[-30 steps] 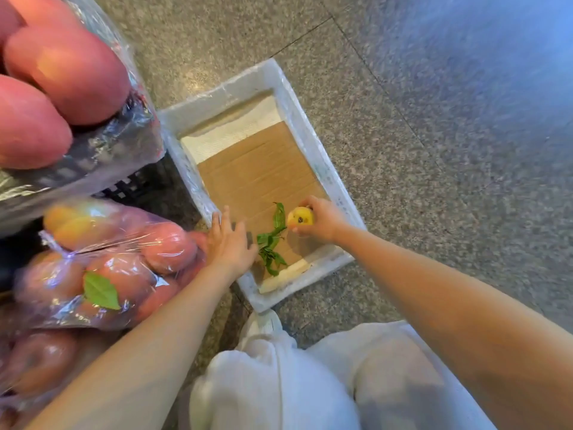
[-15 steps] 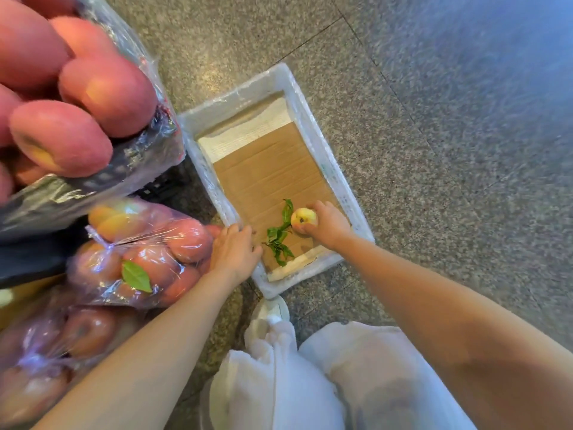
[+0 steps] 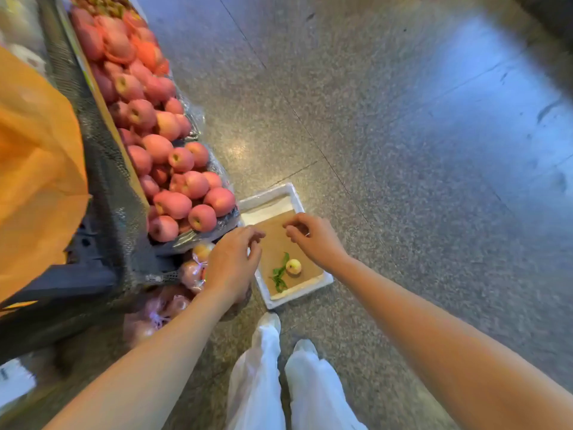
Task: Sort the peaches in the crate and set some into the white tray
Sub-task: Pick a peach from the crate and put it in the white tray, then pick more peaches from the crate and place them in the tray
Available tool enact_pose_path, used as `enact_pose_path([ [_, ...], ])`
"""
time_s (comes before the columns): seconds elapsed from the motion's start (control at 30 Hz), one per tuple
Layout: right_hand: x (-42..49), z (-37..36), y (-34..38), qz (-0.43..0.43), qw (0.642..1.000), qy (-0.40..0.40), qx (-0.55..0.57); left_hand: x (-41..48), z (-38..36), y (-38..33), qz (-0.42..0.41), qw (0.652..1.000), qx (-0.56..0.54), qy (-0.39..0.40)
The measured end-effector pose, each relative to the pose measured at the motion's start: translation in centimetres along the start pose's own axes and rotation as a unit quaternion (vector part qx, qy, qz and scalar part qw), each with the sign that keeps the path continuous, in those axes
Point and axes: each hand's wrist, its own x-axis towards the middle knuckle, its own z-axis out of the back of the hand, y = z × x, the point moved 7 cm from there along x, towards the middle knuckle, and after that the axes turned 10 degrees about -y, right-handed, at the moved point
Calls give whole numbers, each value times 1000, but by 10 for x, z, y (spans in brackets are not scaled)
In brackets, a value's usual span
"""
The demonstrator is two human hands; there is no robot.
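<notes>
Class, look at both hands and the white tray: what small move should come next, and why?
Probably the left hand reaches down to the bagged peaches beside it for another. It and the right hand look empty, and the white tray holds only one peach, with a leafy sprig.

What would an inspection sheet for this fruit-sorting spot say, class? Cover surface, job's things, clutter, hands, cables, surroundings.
Surface: speckled stone floor.
Job's things: white tray on the floor, cardboard-lined; one small peach in it; bagged peaches beside it.
Clutter: leafy sprig in the tray, next to the peach.
Hands: left hand at the tray's edge, right hand above it, fingers loosely curled, holding nothing.
Cables: nothing seen.
Surroundings: red fruit pile and orange bag to the left.
</notes>
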Motion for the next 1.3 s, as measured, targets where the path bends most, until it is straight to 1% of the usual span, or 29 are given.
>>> enact_pose_path([
  [0.1,-23,30,87,54,998,8,14,-11,91,-44,-52,995,5,-83],
  [0.17,-38,40,143,102,995,14,18,-22,144,-67,-96,986,23,-137],
  [0.23,-53,45,195,151,988,19,18,-37,190,-83,-134,970,48,-195],
  [0.3,-72,42,243,206,978,26,22,-53,231,-91,-153,950,94,-254],
  [0.37,-92,35,286,262,964,35,39,-70,265,-85,-127,934,149,-298],
  [0.43,-112,20,322,322,944,51,44,-87,293,-67,-65,926,200,-312],
  [0.53,-136,-12,360,394,915,81,18,-110,327,-30,15,918,242,-314],
  [0.63,-153,-47,381,430,894,110,-61,-126,343,15,83,923,274,-259],
  [0.7,-156,-68,385,427,886,129,-129,-134,346,39,93,932,275,-217],
  [0.77,-156,-83,386,412,886,134,-162,-139,349,51,65,943,264,-191],
  [0.8,-155,-87,388,406,891,124,-165,-139,351,54,41,948,256,-183],
  [0.93,-145,-91,405,387,903,33,-185,-135,366,64,-46,962,202,-180],
  [1.0,-142,-94,411,372,908,12,-194,-130,372,71,-89,971,168,-144],
  [1.1,-142,-100,421,365,904,-36,-222,-125,385,82,-134,982,98,-84],
  [1.17,-143,-101,430,360,897,-81,-243,-122,402,93,-143,985,55,-74],
  [1.2,-144,-103,436,360,894,-96,-248,-119,412,101,-145,985,49,-82],
  [1.23,-146,-106,444,367,892,-99,-244,-116,423,110,-144,983,57,-95],
  [1.3,-151,-122,460,383,897,-61,-211,-108,443,132,-118,981,96,-118],
])
